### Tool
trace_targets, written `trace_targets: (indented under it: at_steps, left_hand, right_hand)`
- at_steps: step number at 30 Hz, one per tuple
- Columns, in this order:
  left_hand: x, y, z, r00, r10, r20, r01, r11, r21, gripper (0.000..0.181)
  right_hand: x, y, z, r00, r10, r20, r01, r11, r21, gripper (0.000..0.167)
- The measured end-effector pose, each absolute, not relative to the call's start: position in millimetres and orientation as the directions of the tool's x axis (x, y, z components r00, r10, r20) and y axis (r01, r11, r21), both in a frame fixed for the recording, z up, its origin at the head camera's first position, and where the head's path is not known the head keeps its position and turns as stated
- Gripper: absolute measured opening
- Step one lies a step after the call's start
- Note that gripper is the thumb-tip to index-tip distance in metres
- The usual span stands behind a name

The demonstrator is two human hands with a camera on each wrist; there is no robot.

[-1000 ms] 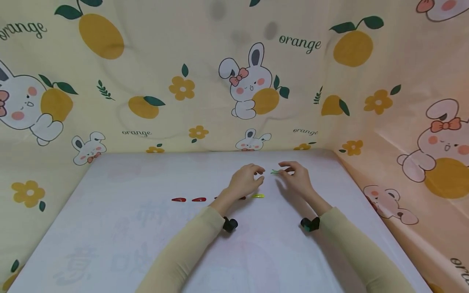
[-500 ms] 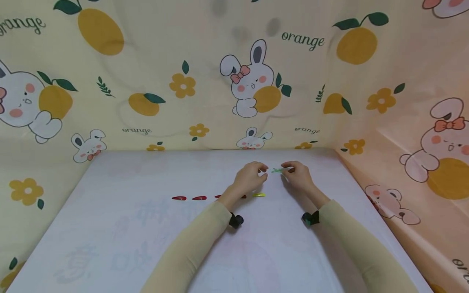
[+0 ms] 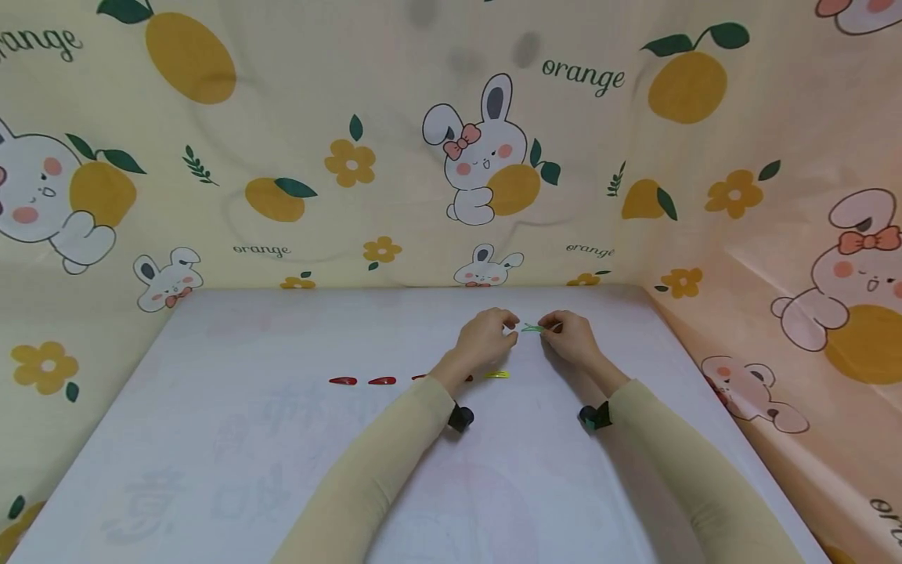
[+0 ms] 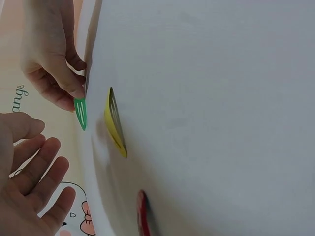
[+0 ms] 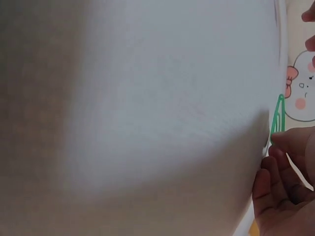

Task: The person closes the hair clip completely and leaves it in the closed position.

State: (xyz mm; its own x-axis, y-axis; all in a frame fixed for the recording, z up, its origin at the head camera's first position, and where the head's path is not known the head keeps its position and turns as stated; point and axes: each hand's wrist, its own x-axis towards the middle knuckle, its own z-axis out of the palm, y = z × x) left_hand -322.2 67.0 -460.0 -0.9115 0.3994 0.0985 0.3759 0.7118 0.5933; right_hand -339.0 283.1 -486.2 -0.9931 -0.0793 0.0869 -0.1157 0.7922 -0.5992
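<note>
My right hand pinches one end of a green snap hair clip between thumb and fingertips, above the far right part of the table. The clip's two parts look spread in the head view. Facing it from the left, my left hand has loosely bent fingers with nothing between them; in the left wrist view, this hand is apart from the green clip. The right wrist view shows the right thumb pressing on the green clip. A yellow hair clip lies below the hands.
Red hair clips lie in a row left of the yellow one; my left forearm partly hides some. The white table ends at a patterned cloth backdrop, which also rises along both sides.
My left hand has shifted slightly right, closer to the green hair clip. My right hand keeps its pinch on the clip in nearly the same place.
</note>
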Motion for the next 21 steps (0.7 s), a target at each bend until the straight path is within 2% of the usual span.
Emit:
trace_targets:
  at_steps: [13, 21]
  left_hand:
    - [-328.4, 77.1, -462.6, -0.912, 0.402, 0.083, 0.380, 0.751, 0.540, 0.030]
    - [-331.3, 81.6, -462.0, -0.918, 0.388, 0.079, 0.369, 0.764, 0.529, 0.024]
  right_hand:
    - [-335.7, 280.1, -487.5, -0.992, -0.078, 0.103, -0.125, 0.782, -0.611, 0.014]
    - [-325.6, 271.9, -480.4, -0.984, -0.105, 0.145, -0.174, 0.747, -0.642, 0.014]
